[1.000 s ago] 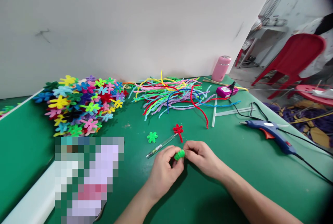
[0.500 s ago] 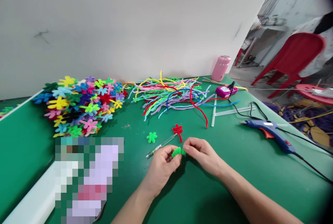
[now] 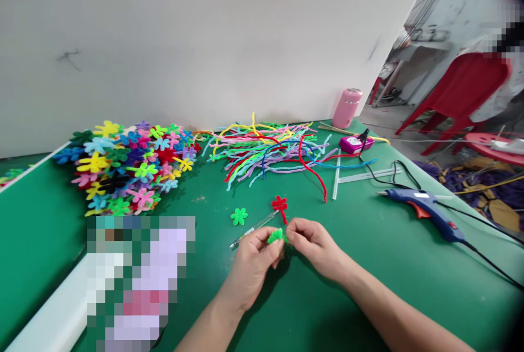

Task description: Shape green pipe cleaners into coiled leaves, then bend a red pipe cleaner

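Note:
Both hands meet over the green table near its front, pinching a small bright green pipe-cleaner piece between them. My left hand closes its fingers on the piece's left side. My right hand pinches its right end with thumb and forefinger. Just beyond the hands lie a clear pen, a finished green flower and a red flower with a stem.
A heap of colourful pipe-cleaner flowers lies at the back left, loose pipe cleaners at the back centre. A blue glue gun with its black cord, glue sticks, a pink device and a pink bottle are to the right.
The green piece has shifted slightly left and up between my fingers and looks more opened out than a second ago. Both hands crept a little away from me.

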`<action>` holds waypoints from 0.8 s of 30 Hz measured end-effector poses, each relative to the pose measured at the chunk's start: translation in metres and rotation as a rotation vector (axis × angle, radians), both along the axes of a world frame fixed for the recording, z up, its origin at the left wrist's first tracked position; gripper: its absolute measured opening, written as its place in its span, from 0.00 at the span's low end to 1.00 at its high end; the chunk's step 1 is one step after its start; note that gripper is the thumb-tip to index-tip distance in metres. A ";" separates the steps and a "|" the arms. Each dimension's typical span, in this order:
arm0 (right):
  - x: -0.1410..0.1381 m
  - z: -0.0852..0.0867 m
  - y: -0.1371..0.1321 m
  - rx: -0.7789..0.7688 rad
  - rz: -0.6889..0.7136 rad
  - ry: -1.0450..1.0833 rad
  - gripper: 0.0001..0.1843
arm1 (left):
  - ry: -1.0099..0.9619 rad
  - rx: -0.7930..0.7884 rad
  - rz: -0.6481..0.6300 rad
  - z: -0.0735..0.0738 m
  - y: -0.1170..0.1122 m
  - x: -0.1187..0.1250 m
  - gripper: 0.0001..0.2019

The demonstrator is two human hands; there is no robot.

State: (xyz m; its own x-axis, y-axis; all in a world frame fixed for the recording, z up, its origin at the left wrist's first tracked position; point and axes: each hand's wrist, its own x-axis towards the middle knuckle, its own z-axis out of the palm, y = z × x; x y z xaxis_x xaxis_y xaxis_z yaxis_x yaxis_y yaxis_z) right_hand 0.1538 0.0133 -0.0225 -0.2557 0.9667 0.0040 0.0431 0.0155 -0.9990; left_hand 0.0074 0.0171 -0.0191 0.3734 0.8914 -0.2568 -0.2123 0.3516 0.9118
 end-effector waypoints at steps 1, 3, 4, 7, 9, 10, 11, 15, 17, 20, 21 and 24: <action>-0.001 0.000 -0.001 0.023 -0.016 -0.015 0.09 | -0.020 -0.016 0.007 0.001 0.000 0.000 0.08; -0.003 -0.001 -0.002 0.069 -0.050 -0.054 0.08 | -0.058 -0.044 0.019 0.002 0.000 0.001 0.08; -0.004 -0.001 -0.003 0.092 -0.067 -0.078 0.08 | -0.079 -0.057 0.024 0.003 0.000 0.001 0.08; -0.007 0.000 -0.005 0.172 -0.121 -0.172 0.07 | -0.144 -0.098 0.033 0.005 0.001 0.002 0.08; -0.008 0.001 -0.006 0.236 -0.153 -0.234 0.07 | -0.180 -0.121 0.032 0.005 0.001 0.002 0.07; -0.008 0.001 -0.007 0.269 -0.167 -0.259 0.06 | -0.193 -0.130 0.029 0.006 0.000 0.002 0.07; -0.009 0.001 -0.007 0.297 -0.177 -0.278 0.06 | -0.203 -0.136 0.026 0.006 0.000 0.002 0.07; -0.010 0.001 -0.008 0.348 -0.212 -0.322 0.06 | -0.169 -0.113 0.034 0.005 0.000 0.002 0.07; -0.010 0.000 -0.008 0.333 -0.211 -0.324 0.07 | -0.061 -0.035 0.052 0.004 0.000 0.001 0.07; -0.009 -0.001 -0.007 0.281 -0.191 -0.302 0.07 | 0.133 0.091 0.067 0.003 0.001 -0.001 0.09; -0.008 -0.001 -0.007 0.260 -0.184 -0.297 0.07 | 0.180 0.117 0.063 0.002 0.001 -0.002 0.09; -0.004 -0.001 -0.006 0.201 -0.170 -0.280 0.08 | 0.290 0.208 0.044 0.003 0.002 -0.004 0.08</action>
